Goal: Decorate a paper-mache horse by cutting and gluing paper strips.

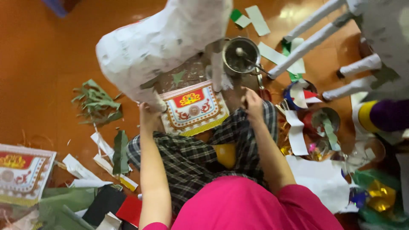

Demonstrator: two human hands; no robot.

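Paper animal [162, 42] above left grip [149, 114]

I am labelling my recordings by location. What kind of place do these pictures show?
Probably a home craft workspace on the floor. A white papered animal figure stands over a decorated paper panel, a metal pot sits nearby, and paper scraps litter the orange floor.

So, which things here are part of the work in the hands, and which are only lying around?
In the work:
- left hand, on a leg of the white paper animal figure
- right hand, near the metal bowl
- patterned paper panel under the figure

Lying about:
- green paper scraps
- white paper strips
- second patterned panel
- shiny foil pieces
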